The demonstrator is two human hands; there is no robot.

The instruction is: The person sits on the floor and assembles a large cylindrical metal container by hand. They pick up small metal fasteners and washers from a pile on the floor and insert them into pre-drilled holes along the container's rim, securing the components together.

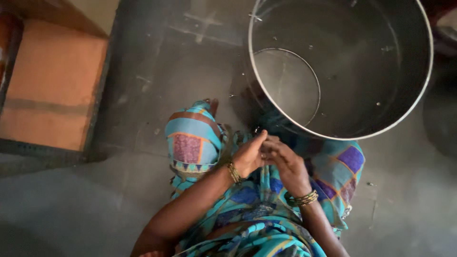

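Note:
I look straight down at my lap, covered in a turquoise patterned cloth [200, 143]. My left hand [250, 154] and my right hand [285, 164] meet just above my knees, fingers touching each other. Whether something small sits between the fingers is hidden. Both wrists carry gold bangles. A large steel pot [419, 95] stands on the floor right in front of my knees, its rim a short way beyond my fingertips. Inside it a round metal sieve [290, 81] leans against the left wall.
The floor [157, 71] is dark grey stone with a few small specks. An orange-brown block or step [52, 81] with a dark border lies at the left. Another dark round vessel [442, 109] shows at the right edge.

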